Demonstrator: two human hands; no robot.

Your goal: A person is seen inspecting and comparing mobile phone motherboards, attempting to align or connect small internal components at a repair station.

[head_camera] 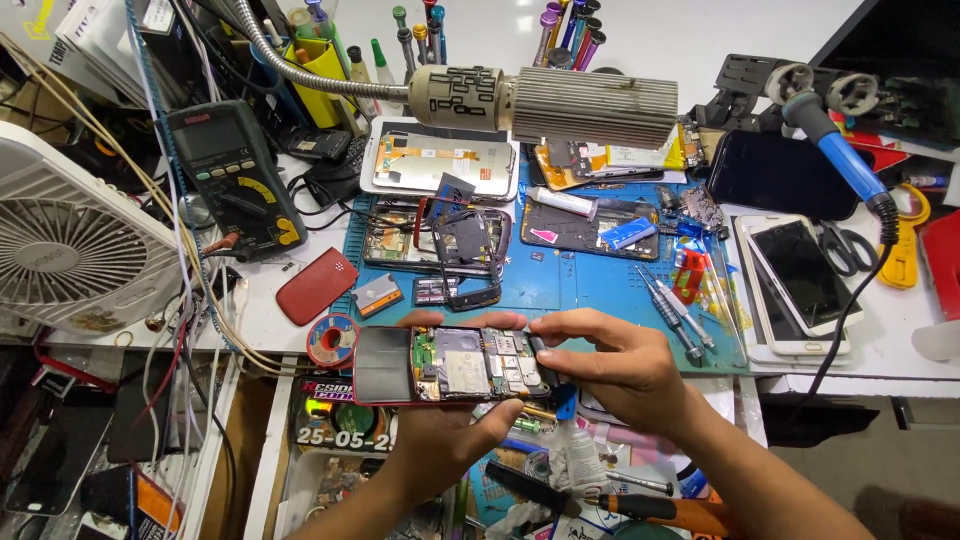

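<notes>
Both hands — left hand (440, 425), right hand (615, 365) — clamp the opened phone (450, 365); screwdrivers (672, 305) lie beside.

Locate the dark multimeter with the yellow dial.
Head view, upper left: the dark multimeter with the yellow dial lies on the bench between the white fan and the blue work mat.
</notes>
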